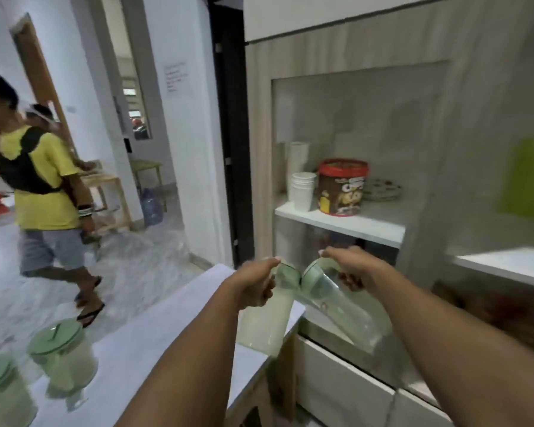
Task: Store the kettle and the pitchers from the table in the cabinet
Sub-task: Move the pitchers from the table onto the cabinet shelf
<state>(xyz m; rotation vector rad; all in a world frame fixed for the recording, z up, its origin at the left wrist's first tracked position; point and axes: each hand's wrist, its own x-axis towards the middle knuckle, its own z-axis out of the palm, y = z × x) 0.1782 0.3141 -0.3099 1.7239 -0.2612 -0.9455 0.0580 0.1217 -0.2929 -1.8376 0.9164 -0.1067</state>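
Note:
I carry two clear pitchers with pale green lids in front of the cabinet [426,186]. My left hand [255,285] grips the handle of the left pitcher [265,322], which hangs over the table's far corner. My right hand [352,268] grips the right pitcher [342,312], tilted with its base toward the cabinet's lower opening. Their lids touch between my hands. Two more green-lidded pitchers stand on the white table [154,340]: one [64,355] at the near left, another [0,392] cut off by the frame's corner. No kettle is in view.
The cabinet's white shelf [346,224] holds stacked paper cups [302,189], a red-lidded cereal tub [342,188] and a round plate [383,189]. White drawers [346,380] sit below. A person in a yellow shirt [43,192] walks on the floor at left.

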